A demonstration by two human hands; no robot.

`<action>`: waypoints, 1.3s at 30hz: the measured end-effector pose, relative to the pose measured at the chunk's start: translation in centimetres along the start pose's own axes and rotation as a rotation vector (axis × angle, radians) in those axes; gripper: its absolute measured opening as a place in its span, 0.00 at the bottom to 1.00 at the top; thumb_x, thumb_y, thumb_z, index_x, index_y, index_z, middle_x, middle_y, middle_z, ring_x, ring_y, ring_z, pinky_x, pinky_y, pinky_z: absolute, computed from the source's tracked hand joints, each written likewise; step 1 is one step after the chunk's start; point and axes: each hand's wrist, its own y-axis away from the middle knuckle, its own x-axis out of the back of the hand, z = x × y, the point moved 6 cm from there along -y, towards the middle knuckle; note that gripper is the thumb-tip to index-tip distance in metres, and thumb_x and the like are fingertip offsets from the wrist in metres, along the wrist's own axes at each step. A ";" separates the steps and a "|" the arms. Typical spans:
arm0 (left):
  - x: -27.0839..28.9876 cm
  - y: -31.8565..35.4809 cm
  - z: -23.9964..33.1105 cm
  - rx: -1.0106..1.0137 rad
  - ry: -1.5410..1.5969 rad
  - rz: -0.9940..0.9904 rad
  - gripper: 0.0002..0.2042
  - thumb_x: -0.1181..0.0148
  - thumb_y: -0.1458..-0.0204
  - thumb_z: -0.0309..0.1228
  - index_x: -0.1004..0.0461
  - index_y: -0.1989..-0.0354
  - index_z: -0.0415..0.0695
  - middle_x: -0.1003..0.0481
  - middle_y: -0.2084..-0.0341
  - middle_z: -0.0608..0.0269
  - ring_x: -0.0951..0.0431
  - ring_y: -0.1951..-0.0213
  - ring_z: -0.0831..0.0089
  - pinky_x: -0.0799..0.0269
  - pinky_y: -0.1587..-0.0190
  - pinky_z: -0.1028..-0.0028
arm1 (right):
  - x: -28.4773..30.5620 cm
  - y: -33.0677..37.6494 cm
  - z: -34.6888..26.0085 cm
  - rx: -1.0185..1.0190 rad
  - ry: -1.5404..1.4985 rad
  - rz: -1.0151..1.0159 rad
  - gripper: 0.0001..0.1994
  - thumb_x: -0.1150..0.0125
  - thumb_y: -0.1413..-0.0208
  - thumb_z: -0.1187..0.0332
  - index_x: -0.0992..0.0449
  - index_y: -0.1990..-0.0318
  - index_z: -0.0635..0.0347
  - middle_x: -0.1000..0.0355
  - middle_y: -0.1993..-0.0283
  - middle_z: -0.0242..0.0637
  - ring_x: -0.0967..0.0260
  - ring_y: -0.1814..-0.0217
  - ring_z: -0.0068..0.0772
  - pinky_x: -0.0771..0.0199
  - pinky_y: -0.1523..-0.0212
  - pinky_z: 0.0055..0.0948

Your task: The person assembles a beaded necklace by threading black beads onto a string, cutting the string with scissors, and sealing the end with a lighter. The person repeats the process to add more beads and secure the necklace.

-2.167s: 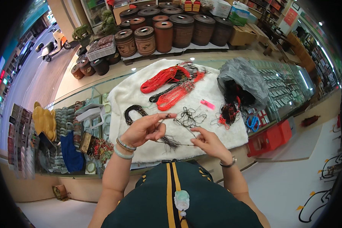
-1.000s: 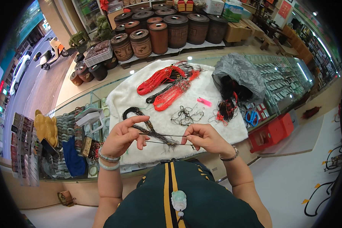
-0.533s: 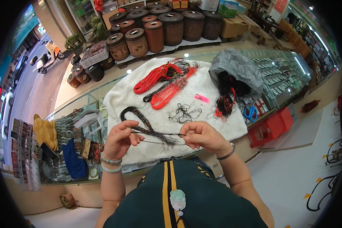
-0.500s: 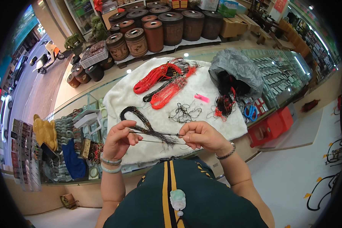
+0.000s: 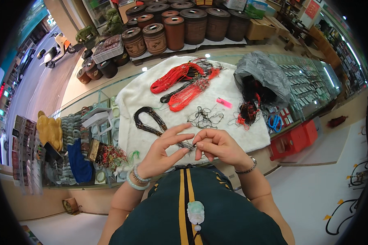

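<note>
My right hand (image 5: pixel 218 148) pinches a thin black cord between thumb and fingertips, close in front of my body. Just left of it, my left hand (image 5: pixel 166 150) is open, fingers stretched and thumb apart; I see nothing gripped in it. Beyond the left hand a looped bundle of black cords (image 5: pixel 141 122) lies on the white fluffy cloth (image 5: pixel 129 98), its frayed ends partly hidden by my fingers. A loose tangle of black cord (image 5: pixel 206 117) lies past my right hand. Farther off are red cord bundles (image 5: pixel 173 78).
A small pink stick-like item (image 5: pixel 224 103) lies on the cloth. To the right are a grey plastic bag (image 5: pixel 262 69) with black and red cords and blue-handled scissors (image 5: pixel 274 122). Glass display counters flank the cloth; a red stool (image 5: pixel 294 141) stands right, lidded brown jars (image 5: pixel 193 25) behind.
My left hand has moved right toward my right hand and spread its fingers, letting go of the cord stretched between them. The right hand keeps its pinch. The view has shifted slightly.
</note>
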 end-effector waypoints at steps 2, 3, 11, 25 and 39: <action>-0.5 -0.2 -0.4 0.103 0.097 0.014 0.15 0.40 0.48 0.24 0.25 0.51 0.37 0.24 0.53 0.54 0.25 0.50 0.69 0.33 0.46 0.71 | 0.0 0.2 -0.2 -0.004 0.010 0.010 0.07 0.48 0.38 0.69 0.28 0.56 0.62 0.24 0.72 0.34 0.38 0.79 0.10 0.39 0.79 0.12; -0.6 -0.2 -0.6 0.142 0.122 0.012 0.14 0.40 0.48 0.24 0.25 0.52 0.36 0.24 0.54 0.55 0.25 0.51 0.71 0.32 0.47 0.72 | 0.1 0.3 -0.3 -0.012 0.012 0.013 0.07 0.48 0.37 0.69 0.28 0.56 0.62 0.24 0.72 0.34 0.38 0.79 0.10 0.39 0.79 0.12; -1.8 -0.3 -1.9 0.215 0.424 0.017 0.09 0.41 0.46 0.23 0.23 0.58 0.34 0.21 0.65 0.63 0.23 0.61 0.79 0.28 0.55 0.77 | 0.3 0.4 -0.2 0.047 0.050 0.069 0.08 0.48 0.38 0.69 0.29 0.55 0.62 0.24 0.71 0.32 0.34 0.75 0.11 0.37 0.78 0.13; -0.8 0.5 -2.3 0.282 0.358 0.109 0.09 0.41 0.45 0.23 0.23 0.58 0.32 0.21 0.67 0.61 0.22 0.65 0.78 0.26 0.59 0.79 | 0.6 1.0 -0.2 0.149 0.295 0.219 0.07 0.44 0.41 0.72 0.25 0.58 0.66 0.24 0.70 0.30 0.34 0.73 0.09 0.37 0.76 0.11; -1.2 0.6 -1.9 0.309 0.436 0.124 0.07 0.41 0.45 0.23 0.23 0.61 0.32 0.21 0.69 0.61 0.22 0.66 0.79 0.26 0.60 0.79 | 0.5 1.1 0.2 0.149 0.238 0.242 0.07 0.40 0.43 0.71 0.24 0.61 0.66 0.29 0.78 0.26 0.36 0.76 0.10 0.38 0.76 0.15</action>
